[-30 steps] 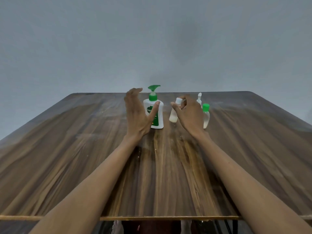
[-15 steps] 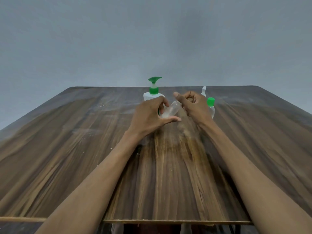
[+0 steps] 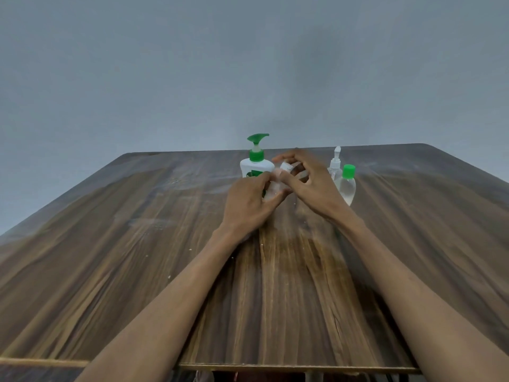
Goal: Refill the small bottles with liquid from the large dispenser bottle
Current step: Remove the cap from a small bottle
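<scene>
Hands meet above the tabletop: left hand grips a small clear bottle, right hand pinches its white cap.

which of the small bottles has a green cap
The clear small bottle with the green flip cap standing farthest right; the spray bottle behind it is white-topped.

No readable text anywhere. Only candidate: the dark green label on the white pump dispenser bottle with green pump head, just behind the left hand's fingers, which cover most of it; the visible sliver is too blurred to read. The clear small bottles right of the fingers carry no legible print.
</scene>
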